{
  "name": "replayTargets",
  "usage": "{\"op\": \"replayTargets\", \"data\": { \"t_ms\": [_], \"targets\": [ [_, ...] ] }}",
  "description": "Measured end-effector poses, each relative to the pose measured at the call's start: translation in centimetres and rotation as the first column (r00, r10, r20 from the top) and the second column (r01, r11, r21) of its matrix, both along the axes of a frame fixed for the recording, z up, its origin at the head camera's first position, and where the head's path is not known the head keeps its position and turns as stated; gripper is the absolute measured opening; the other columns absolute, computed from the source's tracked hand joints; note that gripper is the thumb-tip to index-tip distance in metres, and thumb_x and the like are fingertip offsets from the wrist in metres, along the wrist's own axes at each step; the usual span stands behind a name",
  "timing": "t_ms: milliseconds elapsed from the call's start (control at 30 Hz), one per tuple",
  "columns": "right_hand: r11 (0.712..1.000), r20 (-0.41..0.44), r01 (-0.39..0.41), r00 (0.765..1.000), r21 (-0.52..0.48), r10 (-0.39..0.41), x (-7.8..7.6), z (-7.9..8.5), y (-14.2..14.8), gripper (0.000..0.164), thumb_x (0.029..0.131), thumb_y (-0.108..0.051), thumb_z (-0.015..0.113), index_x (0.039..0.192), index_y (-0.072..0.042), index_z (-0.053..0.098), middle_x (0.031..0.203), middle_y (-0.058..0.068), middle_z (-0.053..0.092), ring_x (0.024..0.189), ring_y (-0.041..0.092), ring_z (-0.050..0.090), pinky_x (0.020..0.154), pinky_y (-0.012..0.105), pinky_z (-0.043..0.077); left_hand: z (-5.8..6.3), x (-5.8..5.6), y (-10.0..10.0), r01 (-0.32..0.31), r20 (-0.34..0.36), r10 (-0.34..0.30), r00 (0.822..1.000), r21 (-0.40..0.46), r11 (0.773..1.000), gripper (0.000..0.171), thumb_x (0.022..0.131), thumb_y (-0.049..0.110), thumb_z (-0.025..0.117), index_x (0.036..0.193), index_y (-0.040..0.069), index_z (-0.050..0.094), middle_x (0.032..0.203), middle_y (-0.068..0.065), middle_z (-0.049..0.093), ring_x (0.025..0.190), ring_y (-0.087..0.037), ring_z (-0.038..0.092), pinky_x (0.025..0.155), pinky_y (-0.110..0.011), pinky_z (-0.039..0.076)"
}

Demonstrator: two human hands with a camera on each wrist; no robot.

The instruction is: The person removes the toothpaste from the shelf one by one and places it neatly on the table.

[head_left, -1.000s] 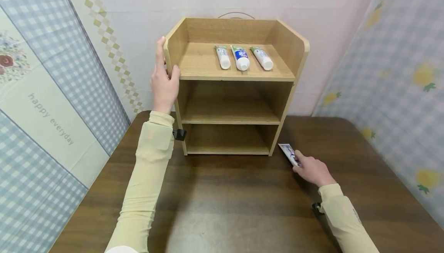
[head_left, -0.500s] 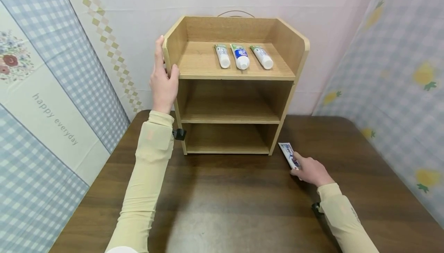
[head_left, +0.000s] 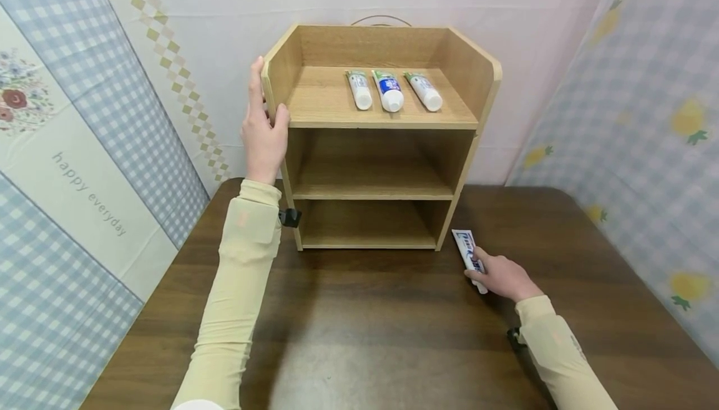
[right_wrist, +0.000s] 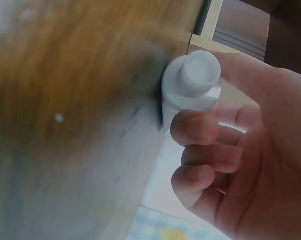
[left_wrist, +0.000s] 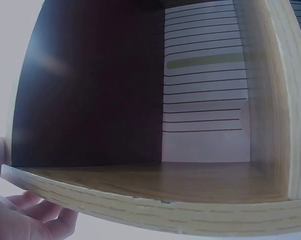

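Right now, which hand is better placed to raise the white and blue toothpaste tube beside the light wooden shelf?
Probably the right hand: its grip is around the white and blue toothpaste tube. The left hand is far from it, holding the upper left side of the light wooden shelf.

In the head view, the right hand [head_left: 505, 277] hides part of the tube [head_left: 464, 244]; print on the upper tubes [head_left: 389, 90] is too small to read. The left wrist view crops the shelf [left_wrist: 215, 216] and left hand [left_wrist: 25, 222]. The right wrist view blurs the table [right_wrist: 65, 90].
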State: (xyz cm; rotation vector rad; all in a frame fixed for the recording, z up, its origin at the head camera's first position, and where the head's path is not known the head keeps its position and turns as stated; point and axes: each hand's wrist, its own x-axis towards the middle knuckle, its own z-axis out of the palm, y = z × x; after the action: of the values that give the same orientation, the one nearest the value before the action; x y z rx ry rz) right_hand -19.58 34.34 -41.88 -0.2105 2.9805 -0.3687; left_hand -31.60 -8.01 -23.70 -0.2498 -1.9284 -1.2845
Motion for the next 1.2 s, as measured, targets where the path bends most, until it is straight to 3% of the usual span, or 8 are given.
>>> {"op": "replayTargets", "data": {
  "t_ms": [133,300,500,633,733,967,1067,1200],
  "targets": [
    [1.0,0.026,0.011,1.0,-0.01,-0.011,0.0,-0.1,0.1,0.068,0.094,-0.035,0.058,0.144,0.006,0.036,0.094,0.017,0.066,0.074,0.021,0.055,0.068,0.043,0.045,-0.1,0.0,0.0,-0.002,-0.008,0.001,1.0,-0.005,1.0,0.068,0.092,0.012,0.046,0.149,0.045,0.027,0.147,0.029,0.038,0.08,-0.014,0.051,0.064,-0.025,0.037],
    [1.0,0.001,-0.004,1.0,0.003,0.004,0.0,0.0,0.1,0.065,0.094,-0.033,0.059,0.142,0.005,0.039,0.098,0.019,0.066,0.076,0.023,0.059,0.068,0.044,0.047,-0.1,-0.1,-0.1,0.013,-0.017,-0.013,1.0,-0.006,1.0,0.068,0.092,0.014,0.045,0.15,0.046,0.026,0.149,0.028,0.037,0.071,-0.016,0.049,0.058,-0.026,0.035],
    [0.999,0.01,-0.031,0.999,0.032,0.031,-0.3,0.6,-0.1,0.057,0.094,-0.031,0.059,0.137,0.003,0.043,0.103,0.023,0.067,0.073,0.023,0.059,0.067,0.044,0.046,0.3,-0.1,0.0,0.008,-0.022,-0.008,1.0,-0.014,1.0,0.069,0.093,0.013,0.044,0.151,0.045,0.024,0.15,0.027,0.035,0.059,-0.016,0.038,0.054,-0.026,0.03],
    [0.997,0.021,-0.044,0.999,0.067,0.043,-0.5,1.4,-0.3,0.05,0.094,-0.029,0.059,0.131,0.003,0.049,0.107,0.024,0.067,0.079,0.026,0.063,0.07,0.047,0.049,0.5,-0.1,0.1,0.014,-0.02,-0.014,1.0,-0.006,1.0,0.069,0.093,0.012,0.045,0.151,0.043,0.025,0.15,0.032,0.031,0.08,-0.01,0.047,0.064,-0.026,0.031],
    [0.994,-0.017,-0.059,0.998,0.097,0.06,-0.6,2.2,-0.9,0.042,0.094,-0.026,0.059,0.124,0.002,0.055,0.099,0.02,0.07,0.076,0.026,0.065,0.065,0.048,0.05,0.5,-0.2,0.2,0.007,-0.009,-0.007,1.0,-0.003,1.0,0.07,0.092,0.012,0.046,0.151,0.044,0.025,0.15,0.033,0.031,0.096,-0.011,0.046,0.07,-0.028,0.032],
    [0.991,-0.164,-0.082,0.981,0.11,0.099,-0.5,5.5,-3.5,0.034,0.094,-0.026,0.058,0.12,-0.003,0.059,0.062,0.001,0.06,0.056,0.013,0.056,0.051,0.036,0.043,0.3,-0.3,0.1,-0.018,0.005,0.018,1.0,-0.022,1.0,0.069,0.093,0.015,0.045,0.151,0.045,0.024,0.151,0.03,0.031,0.083,-0.017,0.045,0.064,-0.028,0.03],
    [0.99,-0.224,-0.095,0.968,0.107,0.117,-0.3,6.9,-4.7,0.028,0.094,-0.026,0.059,0.115,-0.007,0.06,0.06,-0.002,0.058,0.053,0.011,0.054,0.048,0.033,0.039,0.1,-0.2,0.1,-0.013,0.013,0.014,1.0,-0.026,1.0,0.069,0.093,0.015,0.045,0.151,0.045,0.023,0.152,0.028,0.031,0.072,-0.022,0.041,0.06,-0.029,0.028],
    [0.99,-0.308,-0.116,0.942,0.082,0.136,-0.3,9.0,-6.8,0.019,0.094,-0.024,0.058,0.108,-0.012,0.062,0.061,-0.004,0.062,0.054,0.009,0.054,0.047,0.03,0.036,-0.1,-0.2,0.0,-0.014,0.024,0.015,1.0,-0.028,1.0,0.069,0.093,0.016,0.044,0.151,0.045,0.022,0.152,0.029,0.029,0.077,-0.023,0.044,0.061,-0.03,0.029]
  ]
}}
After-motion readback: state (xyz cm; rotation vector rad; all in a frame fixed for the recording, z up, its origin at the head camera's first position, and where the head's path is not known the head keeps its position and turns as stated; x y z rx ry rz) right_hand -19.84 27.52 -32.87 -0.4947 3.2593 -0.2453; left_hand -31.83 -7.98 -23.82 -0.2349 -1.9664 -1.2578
